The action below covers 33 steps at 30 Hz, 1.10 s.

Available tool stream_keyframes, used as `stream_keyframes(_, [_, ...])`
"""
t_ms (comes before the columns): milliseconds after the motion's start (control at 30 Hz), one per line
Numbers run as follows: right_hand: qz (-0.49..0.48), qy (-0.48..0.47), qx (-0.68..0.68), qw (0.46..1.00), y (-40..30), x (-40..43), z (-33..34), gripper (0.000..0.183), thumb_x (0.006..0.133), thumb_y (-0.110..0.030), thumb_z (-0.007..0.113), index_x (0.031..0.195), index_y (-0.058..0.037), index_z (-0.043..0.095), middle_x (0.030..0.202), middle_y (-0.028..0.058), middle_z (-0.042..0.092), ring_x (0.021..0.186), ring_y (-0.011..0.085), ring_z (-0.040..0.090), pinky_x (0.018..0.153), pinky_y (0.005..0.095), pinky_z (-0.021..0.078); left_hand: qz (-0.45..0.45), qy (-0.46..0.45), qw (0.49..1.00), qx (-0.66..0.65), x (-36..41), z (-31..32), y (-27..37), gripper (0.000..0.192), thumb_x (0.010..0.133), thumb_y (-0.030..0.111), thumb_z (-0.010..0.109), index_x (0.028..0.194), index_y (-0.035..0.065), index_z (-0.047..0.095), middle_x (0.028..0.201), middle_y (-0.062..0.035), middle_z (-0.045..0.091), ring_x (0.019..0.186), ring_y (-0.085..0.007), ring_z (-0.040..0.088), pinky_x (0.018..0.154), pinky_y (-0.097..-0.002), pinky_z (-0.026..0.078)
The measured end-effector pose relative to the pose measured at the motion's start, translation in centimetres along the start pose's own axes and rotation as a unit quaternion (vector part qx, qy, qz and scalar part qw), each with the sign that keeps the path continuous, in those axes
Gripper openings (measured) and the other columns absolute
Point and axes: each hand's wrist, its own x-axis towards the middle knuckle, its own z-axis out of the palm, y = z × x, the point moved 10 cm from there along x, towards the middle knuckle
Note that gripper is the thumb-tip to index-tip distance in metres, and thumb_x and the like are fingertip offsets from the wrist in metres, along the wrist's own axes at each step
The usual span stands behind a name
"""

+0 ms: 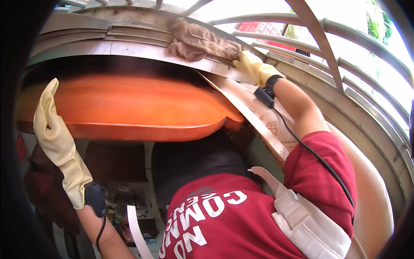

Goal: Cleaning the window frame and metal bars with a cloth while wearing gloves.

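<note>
A pale yellow rubber glove covers my left hand (48, 110), which is raised at the left in front of an orange-brown varnished wooden panel (139, 103); its fingers point up and hold nothing that I can see. My right hand (254, 66), gloved alike, reaches out to the window ledge. Its fingertips are at the right end of a crumpled brown patterned cloth (203, 42), and whether they grip it is unclear. The cloth lies over the metal window track (139, 34) and the pale tiled sill (129, 50).
Metal window bars (278, 19) curve across the top and right, with a red crate (258, 30) outside. A padded, patterned mattress or cushion (271, 119) leans below the sill. Small items, mostly unclear, lie on a surface at the lower left.
</note>
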Motion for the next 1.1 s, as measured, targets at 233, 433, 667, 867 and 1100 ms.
stream_keyframes(233, [-0.191,0.224,0.085,0.952,-9.8,-0.2,-1.9,0.024,0.092,-0.022,0.058,0.105,-0.0049,0.068,0.099,0.0216,0.07,0.095,0.0419,0.069,0.086,0.0501,0.0556,-0.032,-0.004,0.999,-0.014,-0.4,-0.9,-0.8,0.041,0.11,0.017,0.04,0.13,-0.0096,0.064,0.132,-0.0219,0.068,0.126,-0.0304,0.064,0.113,-0.0378,0.045])
stream_keyframes(433, [-0.144,0.019,-0.113,0.983,6.8,-2.8,5.6,0.028,0.099,-0.019,0.051,0.115,-0.0066,0.07,0.121,0.0174,0.07,0.113,0.0347,0.067,0.096,0.0451,0.0549,-0.015,-0.017,1.0,-0.005,0.2,0.1,-0.5,0.045,0.111,0.023,0.038,0.134,-0.0078,0.062,0.135,-0.0205,0.066,0.13,-0.0293,0.061,0.115,-0.0381,0.043])
stream_keyframes(667, [-0.109,0.28,0.044,0.953,3.9,-4.5,-3.2,0.018,0.093,-0.018,0.06,0.1,-0.0064,0.071,0.102,0.0173,0.072,0.091,0.0392,0.069,0.083,0.0446,0.0565,-0.022,-0.02,0.999,0.02,-0.2,-0.6,-0.8,0.044,0.111,0.022,0.038,0.133,-0.0079,0.062,0.135,-0.0201,0.067,0.129,-0.029,0.061,0.115,-0.0376,0.043])
stream_keyframes(867, [-0.148,0.055,-0.141,0.977,0.8,3.7,1.0,0.016,0.092,-0.018,0.064,0.101,-0.0075,0.073,0.101,0.0182,0.073,0.093,0.0384,0.071,0.081,0.0448,0.0574,-0.051,-0.021,0.998,0.005,0.4,0.8,-0.9,0.043,0.111,0.02,0.04,0.132,-0.0092,0.063,0.134,-0.0212,0.067,0.127,-0.029,0.062,0.114,-0.0369,0.044])
stream_keyframes(1100, [-0.117,0.069,-0.073,0.988,5.0,-1.8,-1.8,0.008,0.087,-0.011,0.062,0.089,-0.0092,0.07,0.081,0.0172,0.073,0.079,0.0372,0.073,0.072,0.0454,0.0581,-0.032,-0.048,0.998,0.01,-0.2,0.0,-1.8,0.046,0.113,0.023,0.035,0.139,-0.0067,0.058,0.142,-0.0193,0.062,0.136,-0.0282,0.056,0.118,-0.0365,0.039])
